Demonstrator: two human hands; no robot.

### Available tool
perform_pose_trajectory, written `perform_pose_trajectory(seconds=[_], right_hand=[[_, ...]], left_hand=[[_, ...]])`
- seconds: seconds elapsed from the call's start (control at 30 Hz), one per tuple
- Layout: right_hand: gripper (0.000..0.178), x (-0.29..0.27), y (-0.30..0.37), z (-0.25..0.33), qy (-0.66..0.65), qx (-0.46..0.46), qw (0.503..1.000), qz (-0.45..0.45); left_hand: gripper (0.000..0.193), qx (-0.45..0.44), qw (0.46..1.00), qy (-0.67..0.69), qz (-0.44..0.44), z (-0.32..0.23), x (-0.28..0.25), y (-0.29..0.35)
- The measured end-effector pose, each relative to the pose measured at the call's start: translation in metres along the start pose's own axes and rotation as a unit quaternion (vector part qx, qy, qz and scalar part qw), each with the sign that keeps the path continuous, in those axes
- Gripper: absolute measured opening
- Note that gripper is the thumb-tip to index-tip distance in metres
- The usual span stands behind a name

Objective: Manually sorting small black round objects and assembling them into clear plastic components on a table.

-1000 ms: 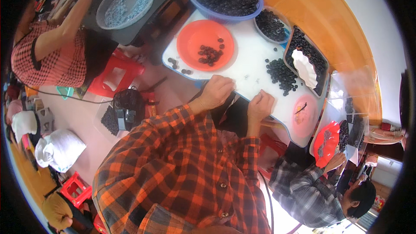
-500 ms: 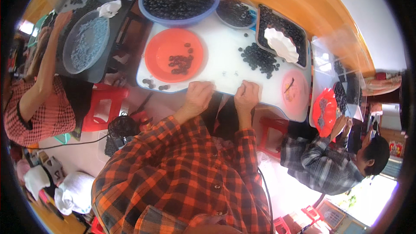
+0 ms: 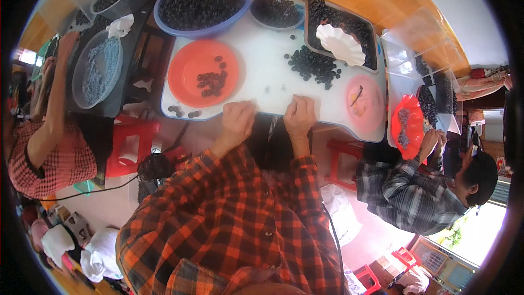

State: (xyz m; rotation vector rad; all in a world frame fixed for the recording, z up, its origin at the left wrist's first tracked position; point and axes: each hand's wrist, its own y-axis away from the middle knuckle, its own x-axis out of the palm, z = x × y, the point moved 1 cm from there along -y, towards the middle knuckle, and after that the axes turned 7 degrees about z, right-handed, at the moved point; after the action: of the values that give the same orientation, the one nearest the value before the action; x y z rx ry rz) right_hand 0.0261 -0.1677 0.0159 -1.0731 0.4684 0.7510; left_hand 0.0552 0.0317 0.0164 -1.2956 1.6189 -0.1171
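My left hand rests at the near edge of the white table, its fingers curled closed. To its right, my right hand is also closed at the same edge, thumb and fingers pinched together. Whatever either hand holds is too small or hidden to make out. Beyond my left hand stands an orange-red bowl with several dark round pieces in it. A loose heap of small black round pieces lies past my right hand. A few more pieces sit at the table's left corner.
At the back are a blue basin full of black pieces, a clear bowl and a tray with a white scalloped dish on it. A pink plate lies right. Co-workers sit on both sides; one handles a red dish.
The view has shifted, so the table and bowls appear a little further left. Both my hands stay closed at the table edge, with hardly any movement relative to it.
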Motion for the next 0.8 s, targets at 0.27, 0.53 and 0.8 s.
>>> perform_pose_trajectory(seconds=[0.27,0.53,0.8], right_hand=[[0.017,0.001,-0.0046,0.0016,-0.009,-0.009,1.0,0.006],[0.015,0.0009,0.0035,-0.0004,0.026,0.002,1.0,0.006],[0.014,0.0006,0.0014,-0.0001,0.023,0.007,1.0,0.006]], left_hand=[[0.023,-0.01,1.0,-0.018,-0.002,-0.0003,-0.0031,-0.0041],[0.026,0.004,1.0,-0.017,-0.005,-0.0031,-0.0037,-0.0004],[0.026,0.003,1.0,-0.022,-0.003,-0.0061,-0.0026,-0.0053]])
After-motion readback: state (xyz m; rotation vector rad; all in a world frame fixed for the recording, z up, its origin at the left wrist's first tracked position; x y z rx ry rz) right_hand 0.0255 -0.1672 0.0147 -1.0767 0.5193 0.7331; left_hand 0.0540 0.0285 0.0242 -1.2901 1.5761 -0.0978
